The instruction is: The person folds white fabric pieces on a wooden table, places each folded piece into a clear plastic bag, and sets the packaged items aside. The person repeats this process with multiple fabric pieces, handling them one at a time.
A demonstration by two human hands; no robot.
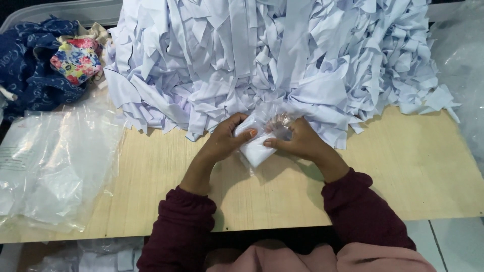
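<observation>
Right now both hands meet over the middle of the wooden board (pixel 393 166), just near of a big heap of white cloth strips (pixel 272 55). The left hand (pixel 224 138) is closed around a folded white cloth piece (pixel 254 148), thumb on top and fingers curled under, so the piece stays flat and does not unfold. The right hand (pixel 297 140) pinches the mouth of a small clear plastic bag (pixel 277 123), thumb pressed on the film, which looks bunched and crinkled where it is gathered. The white piece sits partly inside that bag, and the two hands hold it from opposite sides, seemingly so the thin film stays taut against the cloth.

The heap lies at the far edge, within easy arm's reach, and its loose ends spill toward the hands; a few strips touch the bag. On the left, a stack of flat clear plastic bags (pixel 55 166) lies spread on the board, close enough to draw from without leaning. Further left and far, a dark blue patterned cloth (pixel 30 70) is bundled with a bright flowered cloth (pixel 78 58) resting on it, both set aside from the working spot. More crumpled clear plastic (pixel 461 55) shows at the far right edge. Dark red sleeves (pixel 181 226) cover both forearms to the wrists.
</observation>
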